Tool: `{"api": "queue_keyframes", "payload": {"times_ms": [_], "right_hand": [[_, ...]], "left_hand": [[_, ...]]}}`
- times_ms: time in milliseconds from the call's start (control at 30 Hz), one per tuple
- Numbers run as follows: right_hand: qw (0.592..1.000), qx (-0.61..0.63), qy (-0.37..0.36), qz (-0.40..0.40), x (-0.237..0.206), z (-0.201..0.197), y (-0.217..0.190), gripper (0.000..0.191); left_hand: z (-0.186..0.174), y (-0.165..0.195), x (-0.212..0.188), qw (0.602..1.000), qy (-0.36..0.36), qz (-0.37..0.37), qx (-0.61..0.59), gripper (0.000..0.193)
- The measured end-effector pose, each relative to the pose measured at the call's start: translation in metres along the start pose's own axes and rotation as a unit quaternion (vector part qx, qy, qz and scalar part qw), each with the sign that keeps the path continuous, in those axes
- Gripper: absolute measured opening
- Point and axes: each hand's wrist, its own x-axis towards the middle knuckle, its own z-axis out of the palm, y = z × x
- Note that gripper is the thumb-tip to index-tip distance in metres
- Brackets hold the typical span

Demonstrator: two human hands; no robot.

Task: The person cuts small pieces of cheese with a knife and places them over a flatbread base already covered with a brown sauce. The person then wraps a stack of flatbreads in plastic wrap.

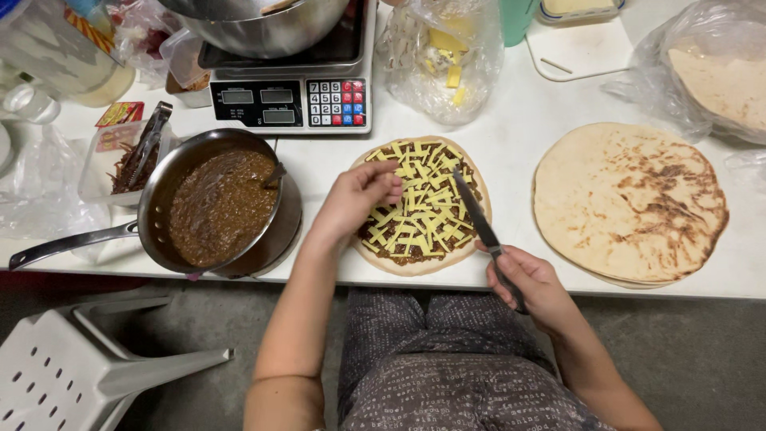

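The white table (511,136) was crowded, and that was where I judged most of the risk lay: the stack of plain flatbreads (630,203) sat near the front edge on my right, and a careless elbow could have nudged the soft, floppy rounds over it. They were pale and matte, blotched with brown scorch marks. On my left the steel frying pan (209,201) of dark, glossy, grainy meat sauce rested on a round metal lid, its long handle (72,242) running along the front edge toward the corner; I thought a bump there could tip the wet filling onto the floor or the grey plastic chair (88,371). Behind stood a digital scale (291,100) carrying a big shiny bowl, and a crinkled clear bag of cheese pieces (443,60). Between pan and stack lay the topped flatbread (420,206), spread with the same brown sauce and scattered with thin, waxy yellow cheese strips (427,209). My left hand (359,199) hovered curled over its left side, fingertips pinched together on or just above the strips, though I could not tell whether it held any. My right hand (536,286) was closed around the handle of a knife (477,215), its narrow dark blade lying across the bread's right side; I judged that a slip could drag strips off or cut the thin base.
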Motion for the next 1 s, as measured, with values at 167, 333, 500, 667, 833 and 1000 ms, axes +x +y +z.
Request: {"api": "queue_keyframes", "payload": {"times_ms": [167, 333, 500, 667, 833, 1000], "right_hand": [[0.995, -0.096, -0.004, 0.013, 0.009, 0.015, 0.012, 0.042], [0.978, -0.204, 0.045, -0.012, 0.016, 0.039, 0.012, 0.046], [0.94, -0.311, 0.077, -0.116, 0.015, 0.055, 0.001, 0.043], [0.943, -0.302, 0.096, -0.096, 0.015, 0.058, -0.004, 0.042], [0.947, -0.302, 0.07, -0.085, 0.014, 0.056, -0.002, 0.043], [0.946, -0.306, 0.073, -0.075, 0.016, 0.056, -0.003, 0.043]], "left_hand": [[0.024, -0.005, -0.02, 0.991, 0.045, -0.018, -0.127, 0.033], [0.047, -0.026, -0.031, 0.948, 0.079, 0.0, -0.309, 0.036], [0.054, -0.046, -0.031, 0.913, 0.075, 0.041, -0.4, 0.039], [0.053, -0.053, -0.03, 0.9, 0.049, 0.054, -0.431, 0.039], [0.053, -0.055, -0.03, 0.902, 0.055, 0.044, -0.425, 0.04], [0.053, -0.053, -0.032, 0.905, 0.056, 0.049, -0.418, 0.042]]}}
